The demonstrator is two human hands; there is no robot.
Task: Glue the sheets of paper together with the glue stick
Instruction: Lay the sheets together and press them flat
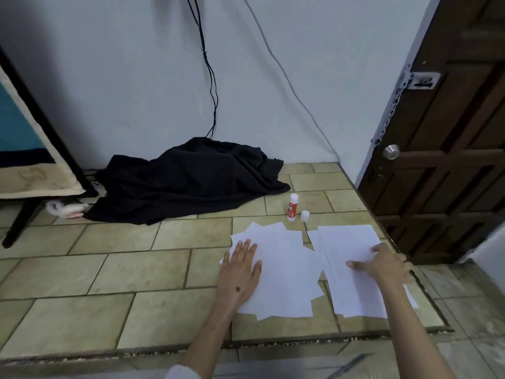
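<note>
Two lots of white paper lie on the tiled floor. The left one is a loose, fanned pile of sheets point(287, 269). My left hand point(240, 272) rests flat on its left edge, fingers spread. The right one is a neater stack point(352, 258). My right hand point(385, 263) presses on it, fingers apart and pointing left. Just beyond the papers a red and white glue stick point(292, 207) stands upright and uncapped, with its white cap point(305, 216) on the floor beside it to the right.
A heap of black cloth point(191, 179) lies against the wall behind the papers, with cables hanging down to it. A dark wooden door point(448, 149) stands at the right. A dark furniture leg point(21, 214) crosses the left. The floor steps down at the near edge.
</note>
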